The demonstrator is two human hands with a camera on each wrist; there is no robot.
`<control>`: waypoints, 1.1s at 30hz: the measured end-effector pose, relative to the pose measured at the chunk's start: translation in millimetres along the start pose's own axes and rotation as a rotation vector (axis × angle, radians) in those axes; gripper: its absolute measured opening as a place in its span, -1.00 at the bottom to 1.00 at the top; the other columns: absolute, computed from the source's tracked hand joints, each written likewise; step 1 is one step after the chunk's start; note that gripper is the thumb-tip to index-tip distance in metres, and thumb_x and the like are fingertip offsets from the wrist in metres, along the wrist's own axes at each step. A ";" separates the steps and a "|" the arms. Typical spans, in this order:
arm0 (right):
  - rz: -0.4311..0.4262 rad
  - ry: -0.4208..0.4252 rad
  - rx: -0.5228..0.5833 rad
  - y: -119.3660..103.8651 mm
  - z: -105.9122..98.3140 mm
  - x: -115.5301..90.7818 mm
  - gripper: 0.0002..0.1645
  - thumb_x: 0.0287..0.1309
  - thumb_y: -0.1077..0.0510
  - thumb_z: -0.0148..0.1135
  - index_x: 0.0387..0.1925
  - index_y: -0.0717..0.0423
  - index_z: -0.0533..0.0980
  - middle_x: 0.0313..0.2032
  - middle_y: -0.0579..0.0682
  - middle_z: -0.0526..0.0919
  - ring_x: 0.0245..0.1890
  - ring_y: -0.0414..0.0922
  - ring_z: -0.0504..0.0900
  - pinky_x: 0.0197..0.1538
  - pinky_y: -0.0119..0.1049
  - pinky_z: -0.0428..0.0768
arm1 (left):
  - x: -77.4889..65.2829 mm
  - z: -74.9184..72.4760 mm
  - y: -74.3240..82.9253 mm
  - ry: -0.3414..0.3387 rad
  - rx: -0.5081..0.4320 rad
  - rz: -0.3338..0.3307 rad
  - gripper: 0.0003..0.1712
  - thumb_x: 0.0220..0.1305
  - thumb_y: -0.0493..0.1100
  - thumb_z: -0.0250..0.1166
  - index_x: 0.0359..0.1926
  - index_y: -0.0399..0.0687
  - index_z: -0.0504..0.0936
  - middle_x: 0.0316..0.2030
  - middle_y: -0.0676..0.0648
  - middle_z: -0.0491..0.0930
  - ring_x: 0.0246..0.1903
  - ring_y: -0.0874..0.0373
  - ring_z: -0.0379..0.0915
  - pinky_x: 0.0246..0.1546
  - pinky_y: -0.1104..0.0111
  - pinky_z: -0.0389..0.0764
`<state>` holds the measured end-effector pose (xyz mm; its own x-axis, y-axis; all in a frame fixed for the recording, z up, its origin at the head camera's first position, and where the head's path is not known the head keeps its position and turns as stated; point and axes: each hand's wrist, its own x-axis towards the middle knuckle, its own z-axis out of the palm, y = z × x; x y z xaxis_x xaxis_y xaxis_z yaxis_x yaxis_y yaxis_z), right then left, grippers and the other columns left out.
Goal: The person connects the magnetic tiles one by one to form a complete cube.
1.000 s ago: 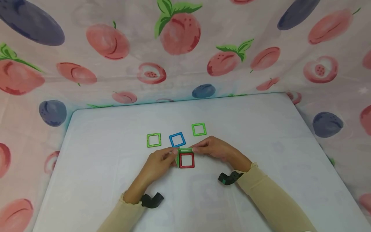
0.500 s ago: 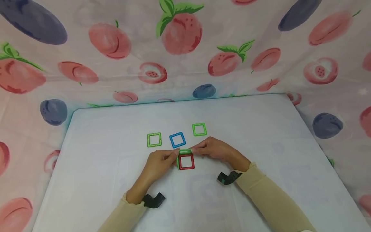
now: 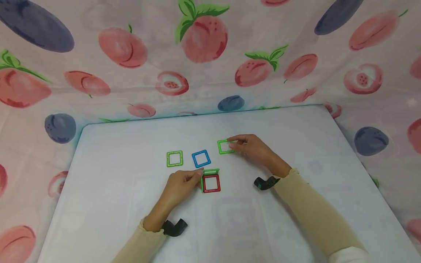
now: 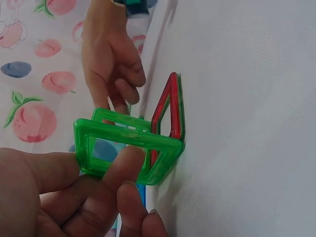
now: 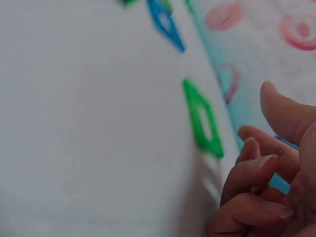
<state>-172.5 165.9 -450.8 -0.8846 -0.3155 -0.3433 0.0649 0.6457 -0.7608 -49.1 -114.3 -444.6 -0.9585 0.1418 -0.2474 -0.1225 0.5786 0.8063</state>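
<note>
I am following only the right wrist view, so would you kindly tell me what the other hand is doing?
Observer: The left hand is holding a raised green square by its frame.
Operator: Thank you. What lies right beside that square, please?
Observer: A red square, which in the head view is just to the right of the held one.
Operator: That helps. Is anything set along the far edge of the red one?
Observer: Yes, a second green square, raised rather than lying flat, as the left wrist view shows.
</note>
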 end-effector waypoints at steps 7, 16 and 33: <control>-0.080 0.031 -0.169 2.4 -1.1 20.5 -0.45 0.21 -0.10 0.45 0.19 -0.07 0.60 -0.35 -0.03 0.52 -0.32 -0.07 0.43 -0.18 -0.20 0.37 | -0.3 -1.4 0.7 0.004 0.001 0.010 -0.57 0.49 0.09 0.21 -0.50 0.12 0.80 0.07 0.15 0.73 -0.66 0.20 0.08 -0.60 0.40 0.05; -0.070 0.070 -0.204 0.2 4.7 18.8 -0.46 0.12 -0.04 0.53 0.04 0.14 0.59 -0.45 -0.05 0.48 -0.41 -0.11 0.41 -0.27 -0.25 0.36 | -0.8 -3.1 1.8 0.006 0.001 -0.001 -0.59 0.48 0.09 0.21 -0.44 0.09 0.83 -0.06 0.08 0.79 -0.64 0.17 0.11 -0.58 0.39 0.07; 0.133 -0.086 0.359 13.2 -8.6 -3.5 -0.38 0.47 -0.30 0.05 -0.10 0.16 0.67 -0.49 -0.09 0.33 -0.51 -0.14 0.19 -0.34 -0.30 0.22 | -2.2 -2.1 3.6 0.004 0.011 -0.034 -0.66 0.47 0.12 0.22 0.07 0.19 0.78 -0.67 0.07 0.47 -0.56 0.18 0.22 -0.51 0.37 0.17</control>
<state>-172.5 181.6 -454.9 -0.8169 -0.3123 -0.4849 0.3470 0.4055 -0.8457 -48.0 -114.2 -440.1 -0.9550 0.1187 -0.2719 -0.1519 0.5918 0.7917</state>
